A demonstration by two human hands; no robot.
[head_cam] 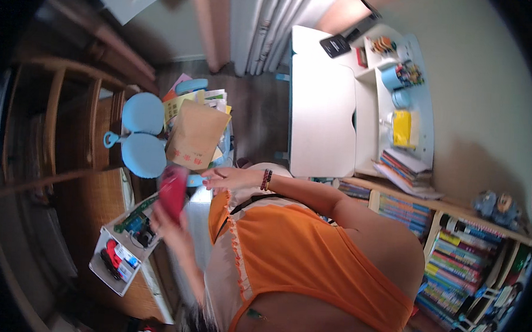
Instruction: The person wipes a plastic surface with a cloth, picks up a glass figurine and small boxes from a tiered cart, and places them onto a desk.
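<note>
My left hand (pixel 171 226) is raised near the middle of the view, its fingers around a glossy red object (pixel 173 192). Motion blur hides what exactly that object is. Close by on the right, my right hand (pixel 227 178) is held out with its fingers apart and nothing in it; beaded bracelets (pixel 266 179) circle its wrist. Just beyond both hands lies a brown paper document envelope (pixel 197 133) with red writing, on top of a pile of papers (pixel 215 98). A light blue chair back (pixel 142 155) with two rounded pads stands left of the pile.
A white open box (pixel 126 287) with assorted small items sits below left of my left hand. To the right is a white desk (pixel 323 110) with a shelf unit (pixel 368 99). A low wooden bookcase (pixel 432 224) full of books runs along the wall. Wooden ladder-like rails (pixel 52 118) rise at the left.
</note>
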